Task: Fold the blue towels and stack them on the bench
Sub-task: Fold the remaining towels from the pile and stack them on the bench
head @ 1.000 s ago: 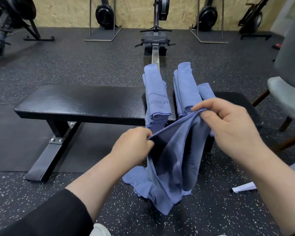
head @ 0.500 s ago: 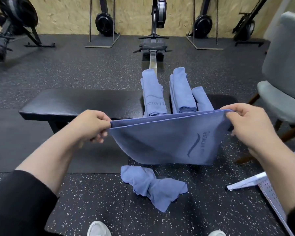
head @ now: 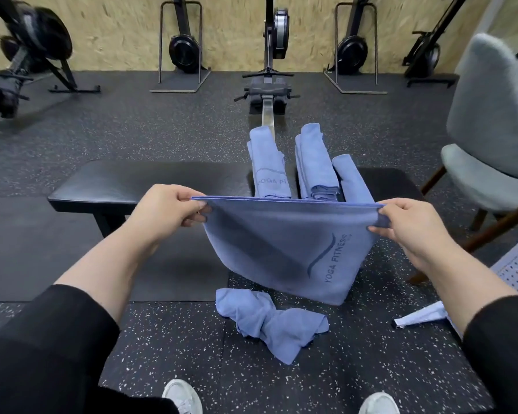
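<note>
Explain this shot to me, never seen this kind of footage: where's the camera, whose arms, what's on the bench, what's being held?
There is no machine here. The single view comes from a wide-angle camera worn on a person's head, looking forward and down, so the arms in black sleeves are the wearer's own.

The left hand and right hand each pinch a top corner of a blue towel printed YOGA FITNESS, stretched out between them and hanging doubled over in front of the bench.

On the long black padded bench lie folded blue towels, side by side in narrow piles towards its right end.

On the speckled black rubber floor a crumpled blue towel is not yet folded. Rowing machines stand along the back wall, and a grey upholstered chair is at the right.
</note>
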